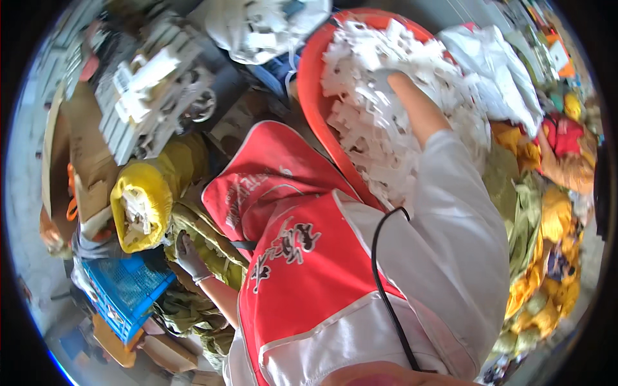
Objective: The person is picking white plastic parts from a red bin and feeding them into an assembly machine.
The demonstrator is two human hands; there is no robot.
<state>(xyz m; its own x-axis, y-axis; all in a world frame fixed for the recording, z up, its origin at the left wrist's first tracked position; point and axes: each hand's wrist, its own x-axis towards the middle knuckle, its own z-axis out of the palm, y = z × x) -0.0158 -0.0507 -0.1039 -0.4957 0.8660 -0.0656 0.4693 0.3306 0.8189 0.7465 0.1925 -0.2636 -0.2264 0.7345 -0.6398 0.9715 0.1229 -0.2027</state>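
My right hand [384, 78], in a grey glove, reaches into a large red tub [311, 80] heaped with white plastic pieces [360, 119]. Its fingers are smeared by motion against the pieces, so I cannot see whether they grip any. On the left, my left hand [191, 257], also gloved, hangs low beside an olive woven sack [215, 248]. Its fingers look stretched out, and nothing shows in them. Just beyond it lies a yellow woven sack [121, 222], its mouth facing me and white pieces inside.
Grey slatted stacks with white parts [141, 83] stand at upper left, by a cardboard box [87, 145]. A blue plastic crate [129, 289] is at lower left. White bags [257, 29] [492, 64] flank the tub; yellow and olive sacks [531, 251] pile up on the right.
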